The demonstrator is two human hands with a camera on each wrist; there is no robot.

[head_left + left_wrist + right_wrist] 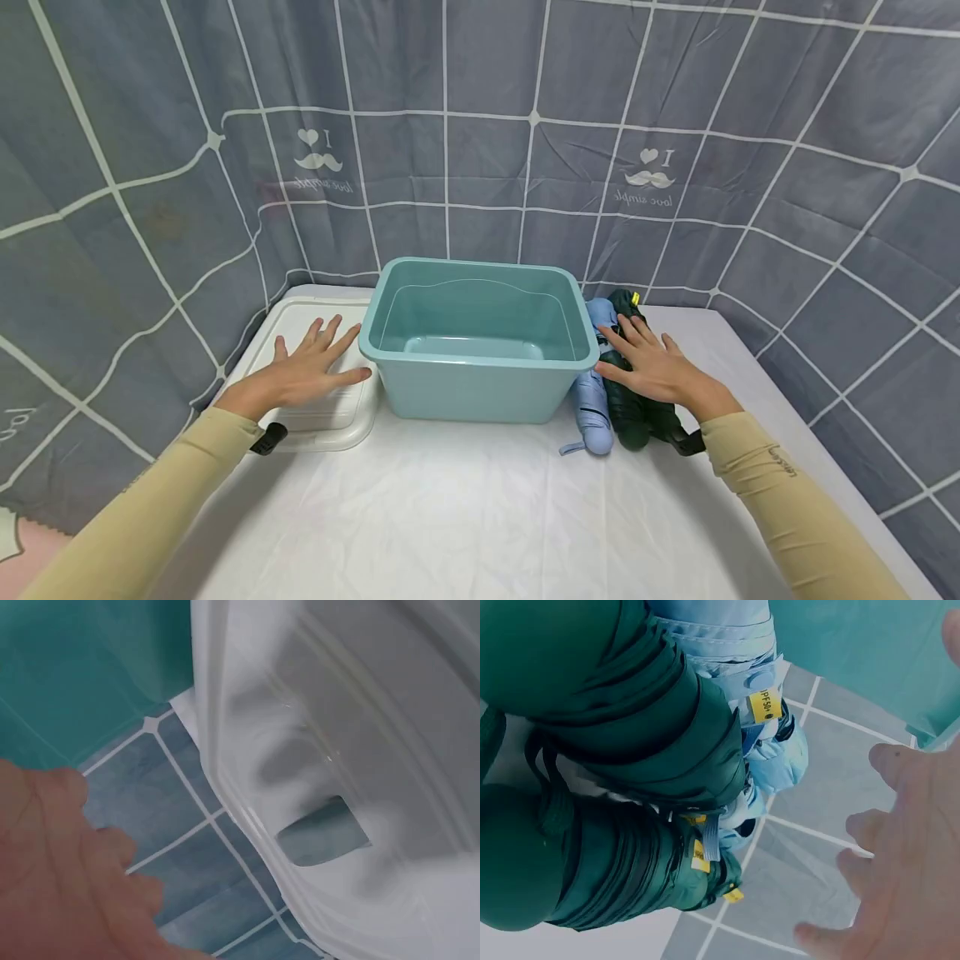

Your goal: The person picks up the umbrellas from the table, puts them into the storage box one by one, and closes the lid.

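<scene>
One grey curtain (491, 167) walls in the scene, and below it stretches one white table (465, 508). Biggest thing on it: the bin (472, 392), a single one, blue-green, upright against the middle of the table's back edge, mouth up. Looks like thin, stiff plastic, so I'd call it light for its bulk and a bit slick on the walls; the turned-out rim at its two short ends is the place to grip, one hand at each, lifting level.

Over in the back left corner of the table, one white lid (330, 425) lies flat. Rigid, smooth, likely light; best taken by its raised border.

Now the umbrellas, rolled up, between the bin and the table's right edge: two dark green umbrellas (630, 742) and at least one blue umbrella (595, 417); whether a second blue one lies behind, I can't tell. Soft cloth over a firm core, some weight to each, best taken round the middle.

And the hands, two of them! Left hand (311, 367) above the lid, right hand (645, 362) above the umbrellas, both flanking the bin, fingers spread wide, nothing held. Contact with the rim? Can't tell. Tiniest of all, yellow tags (765, 705), several, too bunched to count.
</scene>
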